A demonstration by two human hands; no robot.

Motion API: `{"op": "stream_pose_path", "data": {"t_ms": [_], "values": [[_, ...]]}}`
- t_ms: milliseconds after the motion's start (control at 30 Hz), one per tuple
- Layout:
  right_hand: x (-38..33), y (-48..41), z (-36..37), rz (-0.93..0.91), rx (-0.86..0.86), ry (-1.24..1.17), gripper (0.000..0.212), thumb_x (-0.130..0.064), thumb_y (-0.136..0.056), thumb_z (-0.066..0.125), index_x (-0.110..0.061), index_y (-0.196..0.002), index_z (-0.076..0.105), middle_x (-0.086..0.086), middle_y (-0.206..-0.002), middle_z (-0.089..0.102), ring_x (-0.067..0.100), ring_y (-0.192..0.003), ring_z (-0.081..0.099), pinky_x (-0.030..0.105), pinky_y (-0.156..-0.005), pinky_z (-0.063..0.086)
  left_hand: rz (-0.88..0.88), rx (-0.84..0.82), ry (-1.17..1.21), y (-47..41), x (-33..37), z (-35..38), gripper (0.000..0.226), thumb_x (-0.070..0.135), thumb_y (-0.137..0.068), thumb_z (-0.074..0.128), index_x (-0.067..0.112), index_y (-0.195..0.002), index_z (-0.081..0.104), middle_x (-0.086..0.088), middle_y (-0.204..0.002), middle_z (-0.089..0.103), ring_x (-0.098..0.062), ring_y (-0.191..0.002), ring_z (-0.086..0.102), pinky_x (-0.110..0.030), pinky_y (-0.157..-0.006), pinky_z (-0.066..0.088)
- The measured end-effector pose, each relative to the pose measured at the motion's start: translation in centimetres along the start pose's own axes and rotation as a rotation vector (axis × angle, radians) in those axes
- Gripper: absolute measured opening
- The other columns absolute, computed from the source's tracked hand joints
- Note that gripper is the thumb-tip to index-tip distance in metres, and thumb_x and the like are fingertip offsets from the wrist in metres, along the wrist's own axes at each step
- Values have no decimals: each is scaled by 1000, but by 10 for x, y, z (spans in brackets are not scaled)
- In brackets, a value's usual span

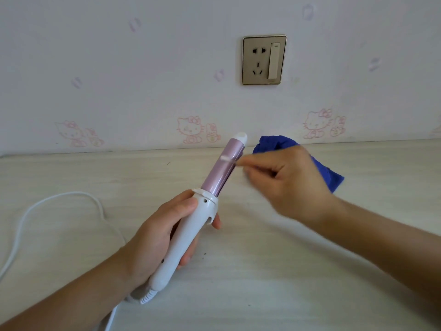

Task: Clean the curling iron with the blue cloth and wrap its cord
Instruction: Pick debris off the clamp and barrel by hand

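Note:
My left hand (164, 232) grips the white handle of the curling iron (191, 225), which tilts up and to the right above the table. Its pink barrel (224, 167) ends in a white tip near the wall. My right hand (291, 180) pinches a thin cotton swab (230, 160) whose white end touches the barrel. The hand is blurred. The blue cloth (331, 175) lies crumpled on the table behind my right hand, partly hidden by it. The white cord (47, 204) loops over the table at the left and runs out of the handle's lower end.
The pale wood-grain table (262, 271) meets a wall with cartoon-cat wallpaper. A gold-framed wall socket with a switch (264, 59) is above the barrel's tip. Small dark specks lie on the table near the handle.

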State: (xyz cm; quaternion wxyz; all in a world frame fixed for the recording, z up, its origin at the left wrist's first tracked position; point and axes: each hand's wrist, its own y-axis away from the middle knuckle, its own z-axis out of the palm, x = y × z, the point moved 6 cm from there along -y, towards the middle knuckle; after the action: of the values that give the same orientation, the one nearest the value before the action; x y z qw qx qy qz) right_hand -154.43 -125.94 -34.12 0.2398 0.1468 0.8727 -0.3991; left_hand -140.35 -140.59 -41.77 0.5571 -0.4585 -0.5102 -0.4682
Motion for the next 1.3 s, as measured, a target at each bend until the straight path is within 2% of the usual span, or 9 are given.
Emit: {"op": "stream_pose_path", "data": {"t_ms": [133,300,467,667,833,933,1067,1200,1300], "values": [[-20,14,19,-92,-152,-30,27,-3,-93,60,-15,-103,82,-7,-48,35,14,-45,32,15,-48,24,-8,3,11,-3,2,-1,47,45,-91,53,13,-125,62,-19,-104,69,-18,-39,43,-22,-41,38],[7,-8,-7,42,42,-2,33,-1,-97,62,-23,-110,82,17,-53,46,29,-46,40,23,-45,29,-61,1,64,-15,-5,-7,42,46,-89,54,23,-123,63,-17,-103,69,-20,-33,44,-22,-37,39],[-25,20,27,-125,-181,-39,23,-6,-94,57,-13,-93,79,-1,-51,35,20,-47,34,22,-46,24,-54,-18,75,-14,-1,-6,41,45,-90,56,29,-127,63,-20,-100,70,-19,-33,45,-21,-38,39],[9,-5,-5,47,69,-12,26,-6,-96,62,-19,-104,83,16,-52,50,13,-45,35,25,-41,28,-14,6,-8,-5,6,2,44,46,-88,59,23,-126,60,-16,-102,68,-20,-41,46,-23,-44,39],[-23,18,28,-118,-171,-26,25,-3,-93,59,-15,-96,81,-5,-49,35,15,-45,34,20,-46,24,-51,30,79,-3,7,1,45,43,-85,66,25,-126,62,-17,-101,67,-27,-46,57,-29,-48,48],[-3,3,11,0,-36,-29,27,-4,-95,62,-18,-105,82,6,-50,43,12,-45,35,16,-44,26,-52,41,17,-3,8,-1,46,45,-85,67,24,-125,61,-14,-103,67,-24,-45,54,-26,-45,46],[8,-3,1,53,32,-18,28,0,-96,63,-17,-105,83,17,-53,48,14,-45,33,26,-43,29,-30,51,-38,-2,7,-3,50,48,-85,66,20,-125,62,-12,-103,67,-19,-43,48,-23,-42,41],[-27,20,27,-113,-179,-18,25,-3,-93,59,-18,-91,80,-3,-49,33,19,-47,32,19,-46,23,-35,75,-39,-1,4,-6,54,52,-84,68,6,-111,65,-34,-106,57,-18,-43,46,-23,-42,38],[-6,1,10,23,-47,8,23,-6,-95,63,-16,-98,83,-8,-47,38,13,-45,35,16,-46,26,-59,79,-39,-1,1,-9,66,62,-90,58,3,-118,64,-48,-97,49,-20,-42,43,-24,-43,38]]}}
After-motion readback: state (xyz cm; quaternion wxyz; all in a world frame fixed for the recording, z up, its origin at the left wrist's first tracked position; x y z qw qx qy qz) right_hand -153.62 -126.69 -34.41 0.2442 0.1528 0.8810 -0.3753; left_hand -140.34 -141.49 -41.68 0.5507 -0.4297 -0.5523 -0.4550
